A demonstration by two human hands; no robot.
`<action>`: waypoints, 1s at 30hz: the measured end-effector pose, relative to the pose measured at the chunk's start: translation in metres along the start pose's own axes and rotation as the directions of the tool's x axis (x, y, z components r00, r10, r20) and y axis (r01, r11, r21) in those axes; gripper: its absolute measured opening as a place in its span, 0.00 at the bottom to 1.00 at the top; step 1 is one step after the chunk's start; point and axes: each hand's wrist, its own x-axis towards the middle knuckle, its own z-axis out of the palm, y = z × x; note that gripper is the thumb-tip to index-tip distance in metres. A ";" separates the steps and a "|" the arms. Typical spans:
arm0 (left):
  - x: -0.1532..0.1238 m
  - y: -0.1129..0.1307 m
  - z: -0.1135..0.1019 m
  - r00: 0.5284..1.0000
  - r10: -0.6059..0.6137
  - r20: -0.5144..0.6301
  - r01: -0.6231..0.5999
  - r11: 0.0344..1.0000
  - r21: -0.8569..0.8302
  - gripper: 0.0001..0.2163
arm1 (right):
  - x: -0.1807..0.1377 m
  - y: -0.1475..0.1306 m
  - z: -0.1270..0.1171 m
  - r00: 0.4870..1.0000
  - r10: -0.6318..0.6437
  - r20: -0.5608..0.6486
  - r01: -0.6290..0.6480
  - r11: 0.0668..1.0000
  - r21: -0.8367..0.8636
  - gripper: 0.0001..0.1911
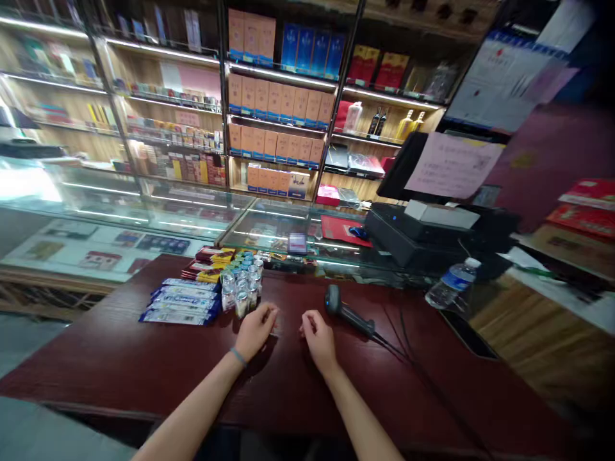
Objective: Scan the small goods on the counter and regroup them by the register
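Observation:
My left hand rests on the dark red table with its fingers curled in, and I see nothing in it. Just beyond it stands a cluster of small clear bottles with silvery tops. My right hand is also closed, a short way to the right, with nothing showing in its grip. Beside that hand lies a black barcode scanner, apart from the fingers, its cable running right. Blue-and-white packets lie in a row left of the bottles, and red-and-yellow packets lie behind them.
At the right stand a water bottle and a dark phone-like slab. Glass display counters border the table's far side. Behind the counter is a black monitor with a pink sheet. Shelves of boxed goods fill the back wall.

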 end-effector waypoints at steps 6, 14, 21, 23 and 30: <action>-0.002 -0.001 -0.001 1.000 -0.002 -0.007 0.001 0.999 -0.037 0.14 | -0.003 0.000 -0.002 1.000 -0.010 0.007 0.011 1.000 -0.010 0.16; -0.001 0.000 0.001 0.999 -0.042 -0.018 0.041 0.995 -0.086 0.13 | 0.008 -0.007 -0.030 0.963 -0.238 -0.126 0.199 0.944 -0.264 0.13; 0.000 -0.003 0.001 0.999 -0.033 -0.005 0.032 0.994 -0.107 0.13 | 0.035 0.017 -0.116 0.993 -0.030 -0.114 -0.064 0.676 -0.734 0.33; 0.000 -0.003 0.001 1.000 -0.024 0.002 0.024 0.995 -0.097 0.13 | 0.037 0.022 -0.123 0.994 0.108 -0.006 -0.075 0.651 -0.755 0.37; -0.002 -0.001 -0.001 1.000 0.009 -0.002 -0.009 0.999 -0.031 0.12 | 0.055 0.015 -0.106 0.971 0.212 0.107 -0.019 0.520 -0.854 0.33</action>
